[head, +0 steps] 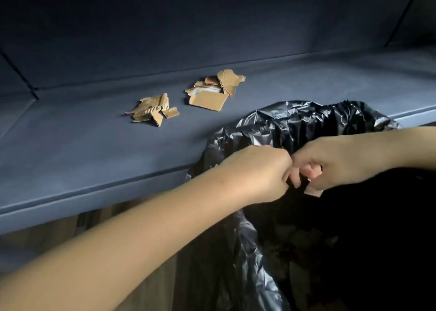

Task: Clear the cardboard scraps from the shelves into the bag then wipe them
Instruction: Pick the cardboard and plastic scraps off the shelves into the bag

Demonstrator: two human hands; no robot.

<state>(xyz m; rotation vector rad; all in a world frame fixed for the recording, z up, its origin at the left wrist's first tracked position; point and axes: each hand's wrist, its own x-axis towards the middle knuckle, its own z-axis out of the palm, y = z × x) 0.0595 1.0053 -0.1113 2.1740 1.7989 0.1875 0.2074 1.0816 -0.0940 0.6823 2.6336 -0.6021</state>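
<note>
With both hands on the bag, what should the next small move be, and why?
Probably draw the left hand and right hand apart to open the black bag wider: both pinch its near rim at one spot, and two piles of cardboard scraps lie on the shelf.

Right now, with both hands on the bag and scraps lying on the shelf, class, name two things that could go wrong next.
1. The left hand and right hand both pinch the rim of the black bag; if either lets go to reach, the mouth may sag shut.
2. The left scrap pile and right scrap pile hold small loose bits; swept along the shelf, some might miss the bag.
</note>
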